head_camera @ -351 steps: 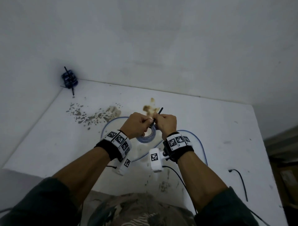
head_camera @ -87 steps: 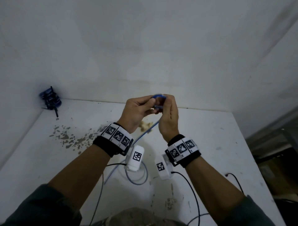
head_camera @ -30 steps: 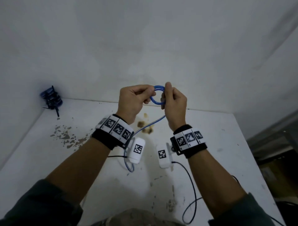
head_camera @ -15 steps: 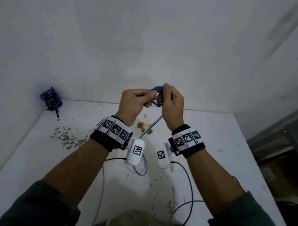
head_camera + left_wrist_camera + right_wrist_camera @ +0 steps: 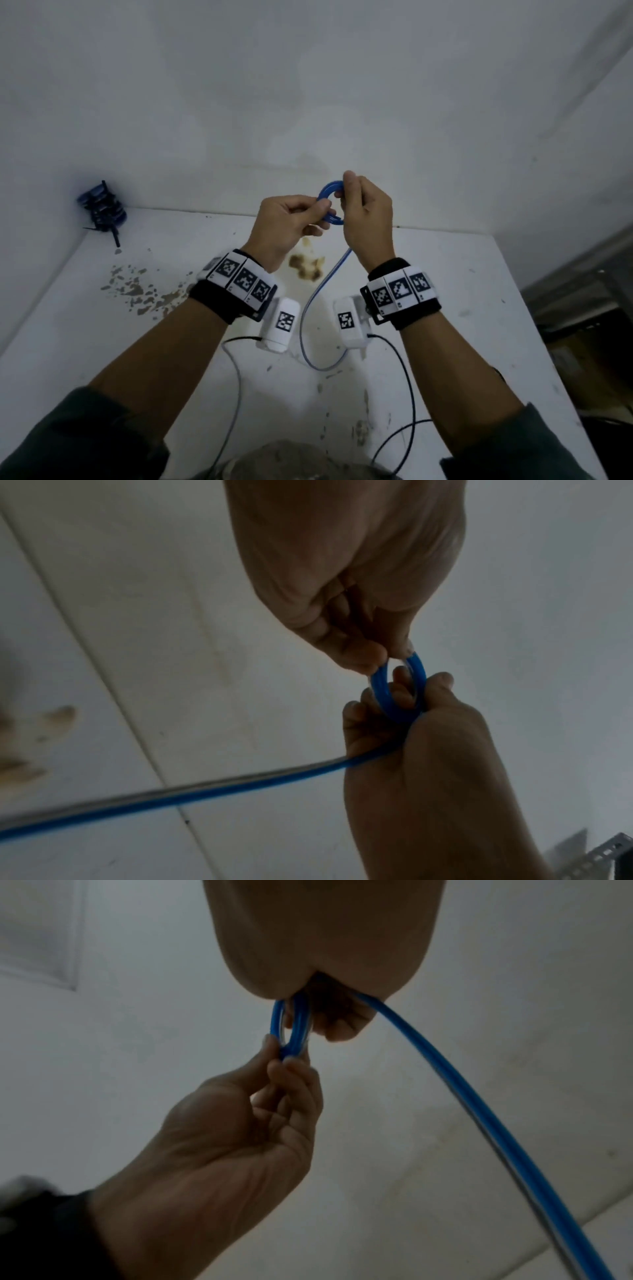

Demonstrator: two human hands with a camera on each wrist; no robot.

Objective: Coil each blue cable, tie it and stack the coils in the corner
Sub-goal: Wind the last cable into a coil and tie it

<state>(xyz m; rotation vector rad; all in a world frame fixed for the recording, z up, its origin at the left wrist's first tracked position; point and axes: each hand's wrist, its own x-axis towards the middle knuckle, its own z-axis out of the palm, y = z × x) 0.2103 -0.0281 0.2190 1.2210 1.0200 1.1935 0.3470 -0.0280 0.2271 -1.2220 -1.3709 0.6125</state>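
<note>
A small coil of blue cable (image 5: pixel 327 202) is held up in front of the wall, above the white table (image 5: pixel 445 274). My left hand (image 5: pixel 320 209) pinches its left side between thumb and fingers (image 5: pixel 363 656). My right hand (image 5: pixel 346 186) grips the coil's top and right side, and the coil (image 5: pixel 294 1026) passes through its curled fingers. The loose tail (image 5: pixel 317 294) drops from my right hand to the table and curves there (image 5: pixel 320 366). A stack of tied blue coils (image 5: pixel 102 209) sits in the far left corner.
Brown stains (image 5: pixel 306 267) and grey flecks (image 5: pixel 137 291) mark the table. Black camera leads (image 5: pixel 409 387) hang from both wrists toward my body. The table's right edge (image 5: pixel 534 342) borders dark shelving (image 5: pixel 582 308). Walls close the far and left sides.
Both hands stay raised with the coil. My right hand has shifted up over the coil's top, and the loose tail's curve has slid right on the table.
</note>
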